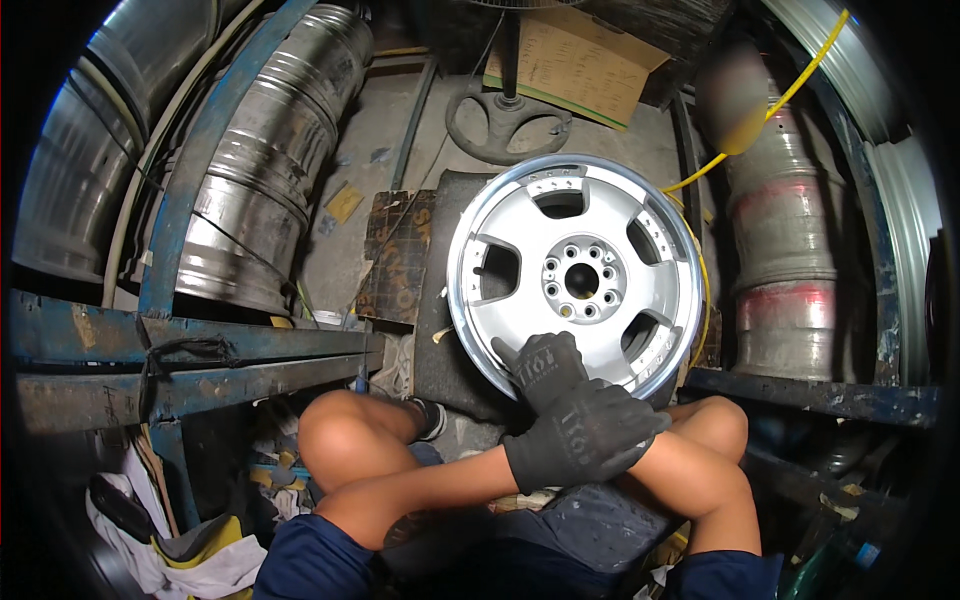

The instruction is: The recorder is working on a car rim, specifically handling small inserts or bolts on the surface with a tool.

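Note:
A silver alloy wheel (545, 245) with wide spokes and a ring of bolt holes lies face up in front of me. My forearms cross over its near edge, and both hands wear dark grey work gloves. My left hand (588, 435) is closed over my right wrist, at the cuff of the right glove. Beyond it, my right hand (545, 370) is over the lower left of the wheel, thumb apart from its bent fingers, with nothing visible in it. Whether its fingertips touch the wheel I cannot tell.
Stacked metal wheels (255, 165) stand at the left behind a blue steel frame (200, 370); more wheels (785, 240) stand at the right. A steering wheel (508, 130) and a cardboard sheet (575, 65) are at the far side. A yellow hose (805, 75) hangs at the right.

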Action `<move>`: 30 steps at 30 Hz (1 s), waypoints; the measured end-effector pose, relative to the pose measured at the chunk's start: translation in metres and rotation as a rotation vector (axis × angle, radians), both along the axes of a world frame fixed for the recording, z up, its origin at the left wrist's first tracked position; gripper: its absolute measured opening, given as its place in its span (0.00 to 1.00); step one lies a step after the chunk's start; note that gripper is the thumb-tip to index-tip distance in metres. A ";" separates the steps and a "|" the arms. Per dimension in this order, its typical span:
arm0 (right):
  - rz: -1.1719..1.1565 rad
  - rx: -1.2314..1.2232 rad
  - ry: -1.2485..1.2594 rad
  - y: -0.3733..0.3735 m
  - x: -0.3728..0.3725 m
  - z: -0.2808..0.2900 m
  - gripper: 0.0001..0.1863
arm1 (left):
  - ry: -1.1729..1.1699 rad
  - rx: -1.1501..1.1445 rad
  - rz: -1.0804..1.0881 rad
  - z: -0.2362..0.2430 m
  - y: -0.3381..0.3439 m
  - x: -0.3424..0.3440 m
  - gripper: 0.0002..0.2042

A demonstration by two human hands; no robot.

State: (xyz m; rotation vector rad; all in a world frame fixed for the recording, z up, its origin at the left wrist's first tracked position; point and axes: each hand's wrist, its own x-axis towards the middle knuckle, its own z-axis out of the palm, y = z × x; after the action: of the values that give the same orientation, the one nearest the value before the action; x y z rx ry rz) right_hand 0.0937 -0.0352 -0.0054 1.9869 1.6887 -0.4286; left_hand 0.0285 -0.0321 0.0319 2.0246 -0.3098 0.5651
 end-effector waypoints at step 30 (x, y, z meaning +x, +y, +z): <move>-0.493 0.589 0.591 0.008 0.012 -0.016 0.10 | -0.073 -0.024 0.162 0.023 0.012 0.005 0.08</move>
State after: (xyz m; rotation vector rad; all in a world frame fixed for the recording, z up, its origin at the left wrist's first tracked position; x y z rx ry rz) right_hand 0.1057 -0.0275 -0.0215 2.9568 1.7733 -0.8308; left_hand 0.0332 -0.0205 0.0550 2.0207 -0.1828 0.7415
